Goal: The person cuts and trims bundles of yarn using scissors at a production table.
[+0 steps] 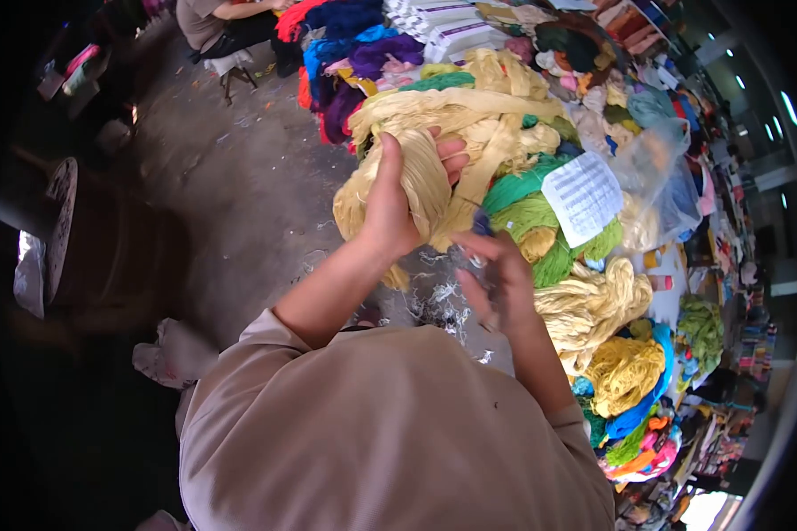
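My left hand (397, 199) is closed around a cream yarn skein (427, 181), thumb on the near side and fingertips showing beyond it. Part of the skein hangs below the wrist, over the floor. Just to the right, my right hand (503, 279) is in the air, its fingers bent and smeared by motion. Whether anything is in it I cannot make out. Beyond both hands lies a heap of pale yellow yarn (487, 128). Green yarn (527, 212) is close to my right hand, with a printed paper sheet (583, 196) on top of it.
More skeins, a cream one (593, 305) and a golden one (627, 373), lie along the table on the right. A clear plastic bag (655, 177) sits behind the paper. A brown drum (106, 243) stands at left. Another person (226, 22) sits at the top left. Thread scraps litter the floor.
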Demonstrator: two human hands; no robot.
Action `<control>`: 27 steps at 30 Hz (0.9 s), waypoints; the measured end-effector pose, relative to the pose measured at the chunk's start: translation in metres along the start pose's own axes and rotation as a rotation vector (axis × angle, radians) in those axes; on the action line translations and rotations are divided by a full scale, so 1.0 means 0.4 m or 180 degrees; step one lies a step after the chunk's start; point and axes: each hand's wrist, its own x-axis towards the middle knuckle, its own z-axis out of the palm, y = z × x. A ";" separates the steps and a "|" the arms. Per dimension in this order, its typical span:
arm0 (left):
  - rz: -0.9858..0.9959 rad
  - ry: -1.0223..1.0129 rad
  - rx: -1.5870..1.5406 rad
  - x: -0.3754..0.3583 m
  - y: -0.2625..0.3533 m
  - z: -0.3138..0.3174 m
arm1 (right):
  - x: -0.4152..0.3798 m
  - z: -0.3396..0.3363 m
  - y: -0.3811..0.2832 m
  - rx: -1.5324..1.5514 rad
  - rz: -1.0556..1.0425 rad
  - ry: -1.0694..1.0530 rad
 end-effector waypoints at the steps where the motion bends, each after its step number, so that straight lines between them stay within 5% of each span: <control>1: -0.0054 -0.0096 0.0129 -0.006 -0.013 0.007 | 0.033 0.010 0.008 -0.0137 -0.0128 -0.0158; 5: 0.0008 -0.0099 0.0579 -0.010 -0.019 0.001 | 0.035 0.056 0.047 -0.0213 -0.0154 0.0006; 8: 0.0291 0.0177 0.0382 0.016 0.012 -0.042 | -0.061 0.030 0.048 0.0490 0.0811 -0.0384; 9: 0.0409 0.0224 0.0393 0.020 0.019 -0.053 | -0.110 0.026 0.089 0.1295 0.1742 -0.0395; 12: 0.0245 0.0189 0.0338 0.015 0.011 -0.045 | -0.033 0.031 0.040 0.0178 0.0314 -0.0006; 15: -0.0361 0.0179 -0.0060 0.005 -0.038 -0.036 | 0.082 0.020 0.038 -0.0591 -0.0376 -0.0573; 17: -0.0345 0.0068 0.0116 -0.006 -0.047 -0.032 | 0.063 0.033 0.061 -0.0524 -0.0198 -0.0605; 21: 0.0178 0.0209 0.0301 -0.008 0.006 -0.041 | -0.119 0.018 0.099 -0.0069 0.0790 -0.0566; 23: 0.0276 0.0357 0.0159 -0.006 0.022 -0.059 | -0.231 -0.015 0.095 0.0351 0.1820 -0.0612; 25: 0.0682 0.0066 0.0435 -0.003 0.025 -0.091 | -0.340 -0.043 0.129 0.2650 0.4292 0.0358; 27: 0.0895 0.0073 0.0457 0.004 0.036 -0.112 | -0.452 -0.092 0.168 0.0928 0.3818 -0.1164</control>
